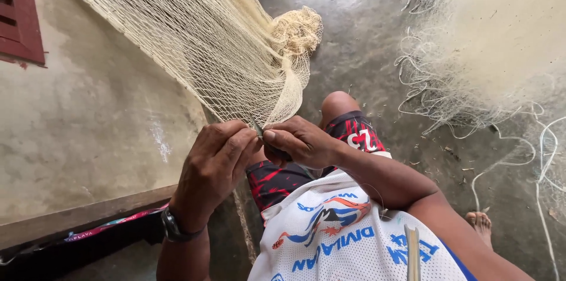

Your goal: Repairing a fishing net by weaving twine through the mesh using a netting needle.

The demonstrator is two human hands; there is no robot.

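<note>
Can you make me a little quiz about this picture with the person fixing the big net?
1. True or false: the cream-coloured string fishing net stretches up and away from the two hands.
2. What is on the left hand's wrist? A) a dark wristwatch B) a red cloth band C) nothing
3. Fill in: a heap of pale loose netting and cord lies on the grey ____ floor.

Key
1. True. Both hands pinch the net's lower edge, and the right hand also grips a small dark tool between the fingers.
2. A
3. concrete
</note>
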